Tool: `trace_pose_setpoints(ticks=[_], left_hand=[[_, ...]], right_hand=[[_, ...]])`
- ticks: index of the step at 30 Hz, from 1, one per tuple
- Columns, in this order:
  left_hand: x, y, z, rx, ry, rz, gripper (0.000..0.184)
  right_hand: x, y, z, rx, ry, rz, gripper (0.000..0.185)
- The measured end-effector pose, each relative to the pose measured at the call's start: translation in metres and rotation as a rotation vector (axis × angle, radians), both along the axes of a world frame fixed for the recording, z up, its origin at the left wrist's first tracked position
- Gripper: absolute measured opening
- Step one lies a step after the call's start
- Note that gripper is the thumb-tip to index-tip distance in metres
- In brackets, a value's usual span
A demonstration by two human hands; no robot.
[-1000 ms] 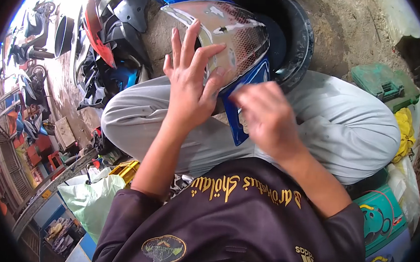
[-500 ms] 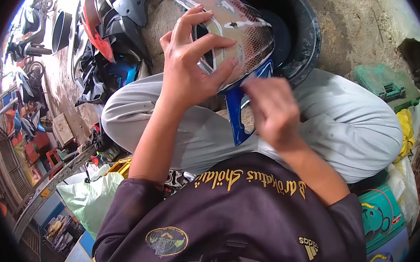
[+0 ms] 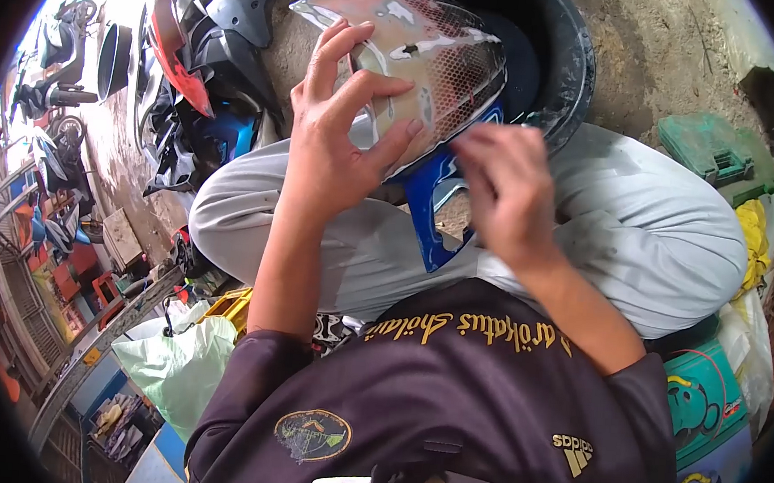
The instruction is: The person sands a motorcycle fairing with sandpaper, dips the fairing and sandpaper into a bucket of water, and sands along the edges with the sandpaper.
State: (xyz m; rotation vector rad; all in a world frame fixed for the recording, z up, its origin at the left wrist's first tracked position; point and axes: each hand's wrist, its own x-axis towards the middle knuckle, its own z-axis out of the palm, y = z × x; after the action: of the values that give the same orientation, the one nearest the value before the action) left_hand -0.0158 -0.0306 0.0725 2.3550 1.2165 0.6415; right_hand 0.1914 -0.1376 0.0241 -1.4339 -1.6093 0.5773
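A headlight with a clear, glossy lens [image 3: 471, 63] and a honeycomb-patterned inside rests by my crossed legs, with blue glossy fairing [image 3: 423, 217] along its lower edge. My left hand [image 3: 337, 117] holds the lens at its left side, thumb and fingers curved apart over the surface. At the lower right edge, where lens and blue fairing meet, is my right hand [image 3: 512, 187]. Its fingers are curled together and blurred by motion; whatever they may pinch is too small or hidden to make out.
A black round tub [image 3: 574, 66] stands behind the headlight. Dark motorcycle panels and a red one [image 3: 179, 70] lie at the left. Green cases [image 3: 712, 152], a yellow cloth [image 3: 752, 240] and a teal box [image 3: 709, 390] are at the right. A pale plastic bag [image 3: 172, 366] sits at lower left.
The headlight and my left hand have shifted slightly left. My right hand stays along the lower right edge, still blurred, its fingers a little changed in position.
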Motion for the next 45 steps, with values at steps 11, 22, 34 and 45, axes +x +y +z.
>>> trace_pose_setpoints(ticks=[11, 22, 34, 45], left_hand=[[-0.004, 0.002, -0.001, 0.001, 0.006, -0.013, 0.039], [-0.005, 0.004, -0.002, -0.021, -0.021, -0.030, 0.040], [-0.005, 0.006, 0.000, -0.030, -0.022, -0.006, 0.038], [-0.007, 0.001, -0.001, -0.016, -0.001, -0.007, 0.037]], right_hand=[[-0.018, -0.013, 0.014, 0.103, 0.024, 0.115, 0.029], [0.011, 0.005, 0.001, 0.030, -0.103, 0.003, 0.031], [-0.008, -0.004, 0.014, 0.131, -0.090, 0.172, 0.040], [0.025, 0.019, -0.004, -0.005, -0.096, 0.010, 0.027]])
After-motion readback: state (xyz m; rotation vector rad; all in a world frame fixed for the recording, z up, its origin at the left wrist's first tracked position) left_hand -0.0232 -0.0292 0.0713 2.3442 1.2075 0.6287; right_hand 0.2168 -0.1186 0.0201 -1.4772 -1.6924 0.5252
